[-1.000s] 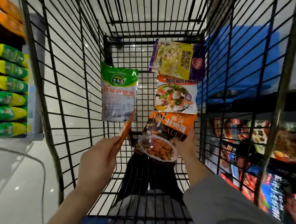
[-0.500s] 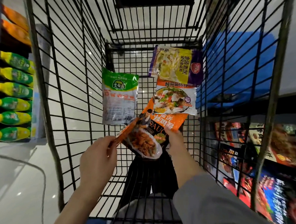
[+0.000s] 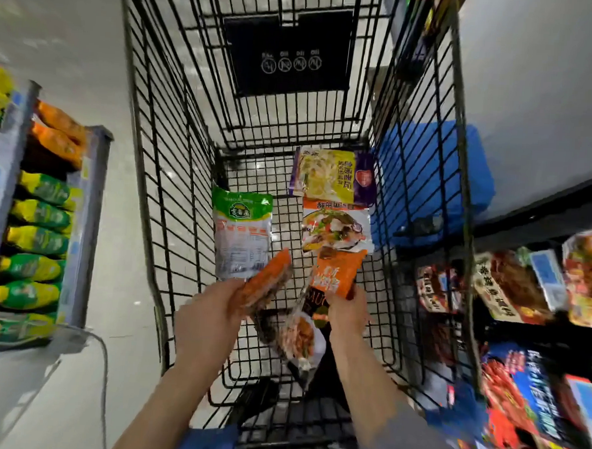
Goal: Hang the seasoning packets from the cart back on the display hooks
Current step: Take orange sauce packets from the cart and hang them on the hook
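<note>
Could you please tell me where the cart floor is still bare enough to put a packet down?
Bare wire floor shows between the green-topped white packet and the white vegetable-picture packet, and behind the green-topped one, left of the yellow-and-purple packet. The right side is crowded, and the near floor is covered by both hands, left hand and right hand, each holding orange packets.

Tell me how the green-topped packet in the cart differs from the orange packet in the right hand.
The green-topped packet lies flat on the cart floor, untouched; the orange packet is lifted off it, gripped by the right hand. The green-topped packet has a green header over a pale body; the orange packet is orange above and dark below. The green-topped packet lies straight; the orange packet is tilted. Both are flat sealed pouches.
</note>
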### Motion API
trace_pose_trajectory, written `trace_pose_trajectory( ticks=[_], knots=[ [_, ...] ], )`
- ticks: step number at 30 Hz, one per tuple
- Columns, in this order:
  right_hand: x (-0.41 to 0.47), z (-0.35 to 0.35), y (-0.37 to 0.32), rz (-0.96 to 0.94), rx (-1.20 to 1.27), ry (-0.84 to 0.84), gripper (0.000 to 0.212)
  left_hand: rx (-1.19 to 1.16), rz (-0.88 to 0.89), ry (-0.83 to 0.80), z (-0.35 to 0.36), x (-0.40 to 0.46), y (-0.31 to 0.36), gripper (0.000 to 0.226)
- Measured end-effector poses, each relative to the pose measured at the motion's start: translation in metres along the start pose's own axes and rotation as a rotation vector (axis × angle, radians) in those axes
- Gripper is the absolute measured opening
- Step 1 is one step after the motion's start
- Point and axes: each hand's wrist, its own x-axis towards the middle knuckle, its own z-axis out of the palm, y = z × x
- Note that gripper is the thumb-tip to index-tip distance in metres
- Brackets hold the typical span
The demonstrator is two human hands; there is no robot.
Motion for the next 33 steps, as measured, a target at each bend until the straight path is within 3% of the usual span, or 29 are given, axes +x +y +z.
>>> trace_pose_trajectory(
  ticks=[8,12,18,23,27,33],
  knots=[
    [-0.114,-0.075,-0.035,-0.520,0.051,0.255,0.012,-0.150,0.322,0.217,-0.064,-0.020,0.010,0.019],
    [-0.178,-0.113,-0.063,-0.757,0.267,0.400,0.011,-0.122,0.466,0.363,-0.114,-0.020,0.018,0.027],
    [-0.283,-0.196,-0.089,-1.078,0.390,0.694,0.038,-0.111,0.806,0.632,-0.174,-0.021,0.049,0.024],
    [-0.335,-0.267,-0.072,-1.149,0.339,0.906,0.056,-0.276,1.061,0.684,-0.216,-0.053,0.114,0.028],
    [-0.369,-0.325,-0.033,-1.176,0.290,1.080,0.054,-0.345,1.231,0.660,-0.228,-0.087,0.169,0.026],
    [-0.431,-0.425,0.057,-1.104,0.271,1.291,0.054,-0.543,1.484,0.460,-0.224,-0.175,0.260,0.033]
  ],
)
